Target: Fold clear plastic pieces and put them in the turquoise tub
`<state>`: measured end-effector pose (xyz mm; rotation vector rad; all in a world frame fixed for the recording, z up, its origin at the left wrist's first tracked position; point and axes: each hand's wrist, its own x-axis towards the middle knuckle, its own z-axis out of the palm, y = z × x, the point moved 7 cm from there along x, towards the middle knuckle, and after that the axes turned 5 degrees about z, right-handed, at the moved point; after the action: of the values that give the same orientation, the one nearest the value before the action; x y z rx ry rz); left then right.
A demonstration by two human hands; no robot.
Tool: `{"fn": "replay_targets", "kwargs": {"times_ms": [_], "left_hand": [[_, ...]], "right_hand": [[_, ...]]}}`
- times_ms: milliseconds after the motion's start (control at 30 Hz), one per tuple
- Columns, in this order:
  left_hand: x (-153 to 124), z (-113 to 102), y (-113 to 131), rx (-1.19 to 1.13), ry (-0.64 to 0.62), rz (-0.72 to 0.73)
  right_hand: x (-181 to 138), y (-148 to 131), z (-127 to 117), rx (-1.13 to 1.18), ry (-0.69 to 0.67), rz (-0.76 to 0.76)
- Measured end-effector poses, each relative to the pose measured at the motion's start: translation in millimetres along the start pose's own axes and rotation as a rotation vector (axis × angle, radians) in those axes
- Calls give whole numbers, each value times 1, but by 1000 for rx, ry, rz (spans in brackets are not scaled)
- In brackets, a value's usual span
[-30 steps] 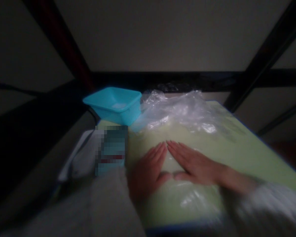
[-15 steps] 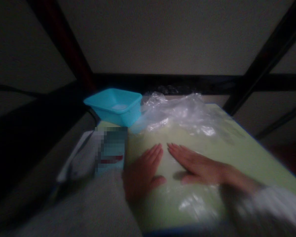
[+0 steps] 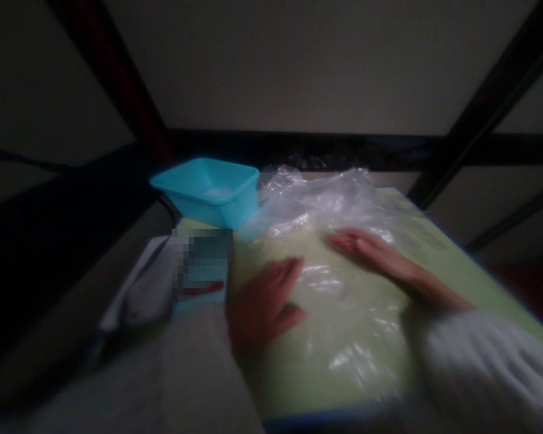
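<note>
A clear plastic sheet (image 3: pixel 339 307) lies over a pale mass on a light green board (image 3: pixel 457 265). My left hand (image 3: pixel 262 304) rests flat on the near left part of the sheet, fingers stretched out. Flat too and open, my right hand (image 3: pixel 371 250) lies farther back on the sheet, close to where the plastic bunches up (image 3: pixel 317 196). Both arms wear light sleeves. The picture is dim and blurred.
A turquoise plastic tub (image 3: pixel 208 190) stands at the board's far left corner. A blurred-out packet (image 3: pixel 201 265) lies left of the board beside some white cloth or paper (image 3: pixel 140 289). Dark frame bars (image 3: pixel 298 147) cross behind, against a plain wall.
My right hand has slid away from the left one, toward the back and right across the plastic. The left hand has stayed almost where it was.
</note>
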<state>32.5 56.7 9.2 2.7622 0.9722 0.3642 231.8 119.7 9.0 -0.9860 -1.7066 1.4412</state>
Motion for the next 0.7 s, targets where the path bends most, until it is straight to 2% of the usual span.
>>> {"fn": "replay_targets", "kwargs": {"times_ms": [100,167,300,500,600,700], "left_hand": [[-3,-8,0,18,148,-52],[-6,-10,-2,30,204,-80],[-8,-9,-2,86,241,-44],[-6,-13,-1,207,294,6],[-6,-18,3,209,348,56],[-6,-22,13,82,352,160]], "right_hand": [[-2,-7,0,1,57,38],[-4,-9,0,-33,67,102],[-2,-8,3,-118,41,164],[0,-15,1,-206,84,107],[-6,-32,9,-345,-47,13],[-24,-46,36,-520,-373,-55]]}}
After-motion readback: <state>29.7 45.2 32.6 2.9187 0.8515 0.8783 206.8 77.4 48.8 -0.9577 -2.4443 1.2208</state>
